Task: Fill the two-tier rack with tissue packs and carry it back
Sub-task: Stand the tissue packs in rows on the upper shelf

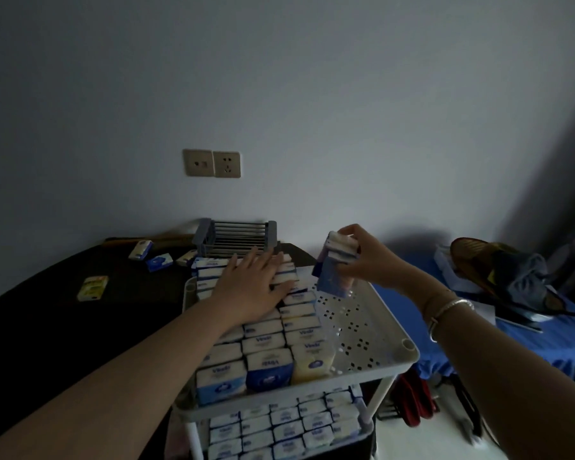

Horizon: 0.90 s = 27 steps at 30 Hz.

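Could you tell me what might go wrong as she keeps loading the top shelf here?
The right hand pinches several tissue packs at once above the rack; one could slip out. The left hand presses flat on the standing rows; they may topple toward the shelf's bare right side once it lifts.

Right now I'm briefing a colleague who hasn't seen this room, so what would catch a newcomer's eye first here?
The white two-tier rack in the middle, its top tier's left part lined with tissue packs and its right part bare. Over it, the left hand lies flat on the rows, while the right hand holds a small bundle of packs above the far edge. Loose packs lie on the dark table to the left.
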Each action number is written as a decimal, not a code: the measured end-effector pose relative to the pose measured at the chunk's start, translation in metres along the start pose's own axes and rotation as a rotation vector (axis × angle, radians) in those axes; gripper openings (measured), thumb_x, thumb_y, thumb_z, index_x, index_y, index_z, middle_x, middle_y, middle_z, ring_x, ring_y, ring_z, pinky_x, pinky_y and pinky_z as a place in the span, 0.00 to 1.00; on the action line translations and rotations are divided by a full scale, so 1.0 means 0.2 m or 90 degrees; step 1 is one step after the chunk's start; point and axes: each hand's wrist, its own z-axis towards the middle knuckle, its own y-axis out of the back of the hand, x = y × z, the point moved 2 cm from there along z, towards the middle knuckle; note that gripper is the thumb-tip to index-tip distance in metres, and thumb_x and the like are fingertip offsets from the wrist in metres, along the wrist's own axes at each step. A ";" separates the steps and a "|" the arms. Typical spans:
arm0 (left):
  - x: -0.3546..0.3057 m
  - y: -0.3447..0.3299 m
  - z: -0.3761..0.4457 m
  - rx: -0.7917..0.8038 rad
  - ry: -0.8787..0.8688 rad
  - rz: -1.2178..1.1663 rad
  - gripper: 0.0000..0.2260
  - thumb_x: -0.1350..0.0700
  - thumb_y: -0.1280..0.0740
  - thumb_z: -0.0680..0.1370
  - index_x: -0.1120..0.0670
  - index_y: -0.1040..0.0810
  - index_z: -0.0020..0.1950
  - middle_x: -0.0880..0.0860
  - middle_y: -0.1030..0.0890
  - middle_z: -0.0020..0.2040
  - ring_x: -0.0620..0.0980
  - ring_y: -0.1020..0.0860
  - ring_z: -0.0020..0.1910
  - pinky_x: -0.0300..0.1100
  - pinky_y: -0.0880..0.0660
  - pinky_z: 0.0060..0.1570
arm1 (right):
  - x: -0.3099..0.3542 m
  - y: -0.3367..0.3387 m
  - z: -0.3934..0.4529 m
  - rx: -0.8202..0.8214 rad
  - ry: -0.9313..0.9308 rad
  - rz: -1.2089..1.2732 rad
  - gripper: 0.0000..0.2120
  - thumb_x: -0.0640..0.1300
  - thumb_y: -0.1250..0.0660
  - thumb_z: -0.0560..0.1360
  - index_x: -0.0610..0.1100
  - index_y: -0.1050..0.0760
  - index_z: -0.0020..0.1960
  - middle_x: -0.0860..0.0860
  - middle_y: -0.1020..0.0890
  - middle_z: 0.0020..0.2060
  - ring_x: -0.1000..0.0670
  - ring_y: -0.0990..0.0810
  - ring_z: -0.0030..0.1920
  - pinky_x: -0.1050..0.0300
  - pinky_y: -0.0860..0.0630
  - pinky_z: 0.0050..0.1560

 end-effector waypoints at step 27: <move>0.00 -0.01 -0.01 0.028 -0.015 0.013 0.27 0.40 0.58 0.81 0.46 0.63 0.77 0.45 0.65 0.77 0.46 0.65 0.76 0.51 0.63 0.75 | -0.20 -0.37 -0.03 -0.120 -0.050 0.034 0.13 0.52 0.43 0.81 0.44 0.27 0.50 0.48 0.20 0.43 0.51 0.21 0.42 0.65 0.25 0.38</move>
